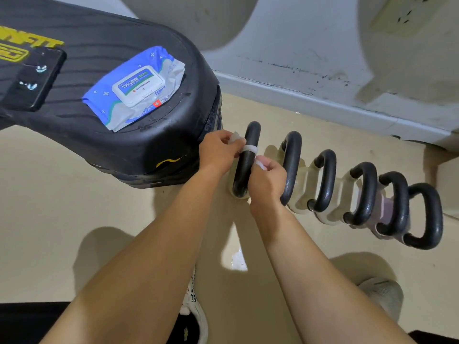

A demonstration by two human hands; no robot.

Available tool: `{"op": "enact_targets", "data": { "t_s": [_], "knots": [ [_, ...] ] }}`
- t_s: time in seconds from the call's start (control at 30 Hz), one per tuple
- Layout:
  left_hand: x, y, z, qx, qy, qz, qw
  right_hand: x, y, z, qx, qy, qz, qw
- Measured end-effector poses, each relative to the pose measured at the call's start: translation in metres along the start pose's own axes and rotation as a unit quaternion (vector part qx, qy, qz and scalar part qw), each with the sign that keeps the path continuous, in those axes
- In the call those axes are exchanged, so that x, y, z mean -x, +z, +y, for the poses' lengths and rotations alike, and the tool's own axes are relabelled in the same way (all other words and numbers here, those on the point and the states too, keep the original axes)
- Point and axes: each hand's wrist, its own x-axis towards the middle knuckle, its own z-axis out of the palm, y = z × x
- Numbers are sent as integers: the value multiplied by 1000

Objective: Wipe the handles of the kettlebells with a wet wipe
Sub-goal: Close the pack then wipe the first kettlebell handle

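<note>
Several kettlebells with black handles stand in a row on the beige floor, running from the leftmost handle (248, 160) to the far right handle (427, 217). A white wet wipe (251, 149) is looped as a thin band around the leftmost handle. My left hand (218, 151) pinches one end of the wipe on the handle's left side. My right hand (267, 181) pinches the other end on its right side, just below. Both hands are closed on the wipe.
A black padded bench (104, 135) sits at left, carrying a blue wet wipe pack (135, 88) and a dark phone (34, 79). A white wall and baseboard (323, 100) run behind the kettlebells. My shoes (196, 316) rest on the floor below.
</note>
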Motion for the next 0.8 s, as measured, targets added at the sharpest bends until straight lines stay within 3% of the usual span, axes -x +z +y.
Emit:
{"op": "enact_targets", "data": {
  "t_s": [0.23,0.33,0.43,0.57,0.7,0.8],
  "knots": [
    [20,-3,5,54,6,3,999,13,-12,-9,-56,-99,-23,993],
    [28,-3,4,-13,80,0,997,8,-15,-8,-33,-113,-60,991],
    [31,-2,-3,-64,144,-20,987,6,-18,-12,-83,-90,-94,988],
    [29,-2,-6,-143,182,-34,972,6,-27,-19,-117,-86,-165,976],
    [26,-1,-1,-174,204,-19,963,0,-29,-19,-113,-77,-142,980],
    [23,3,1,-179,205,15,962,1,-27,-13,-54,-122,-123,983]
  ]
}}
